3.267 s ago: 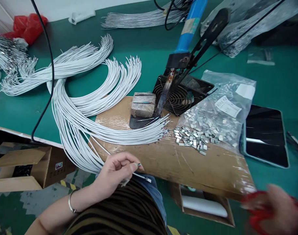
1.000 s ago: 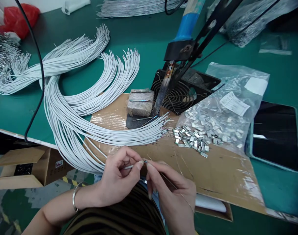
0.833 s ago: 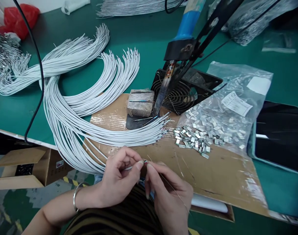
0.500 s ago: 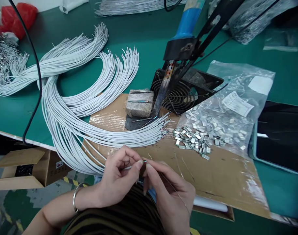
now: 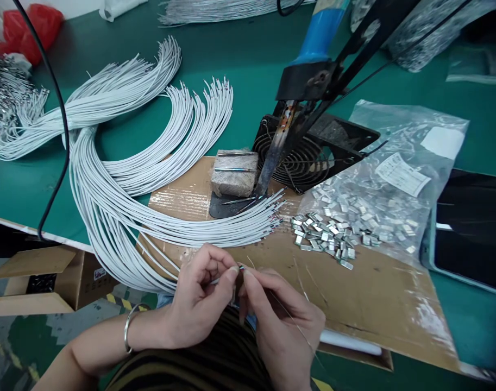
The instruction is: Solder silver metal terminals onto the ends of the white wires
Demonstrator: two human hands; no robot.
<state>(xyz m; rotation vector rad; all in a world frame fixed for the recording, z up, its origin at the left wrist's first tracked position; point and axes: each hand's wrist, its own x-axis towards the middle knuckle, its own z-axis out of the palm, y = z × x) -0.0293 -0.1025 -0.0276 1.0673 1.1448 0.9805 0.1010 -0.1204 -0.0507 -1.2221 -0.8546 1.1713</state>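
Both hands meet low in the middle, above the front edge of the cardboard. My left hand (image 5: 202, 304) is closed, thumb and forefinger pinching the end of a white cable (image 5: 215, 281). Small coloured wire ends (image 5: 242, 267) stick out at its fingertips. Fingers of my right hand (image 5: 282, 320) are pinched right beside that end. A thin silvery wire strand (image 5: 290, 315) runs through the right hand and trails across it; whether those fingertips also touch the coloured ends is hidden. Just beyond lies a thick bundle of white cables (image 5: 215, 232).
A soldering iron (image 5: 282, 130) in a stand points down beside a wrapped block (image 5: 234, 172) and a black fan (image 5: 308, 157). Small metal connectors (image 5: 323, 236) spill from a plastic bag (image 5: 406, 201). A phone (image 5: 471, 228) lies right; a cardboard box (image 5: 64, 277) sits lower left.
The hands keep nearly the same pinched pose at the cable end. Items on the right appear shifted slightly rightward in view.
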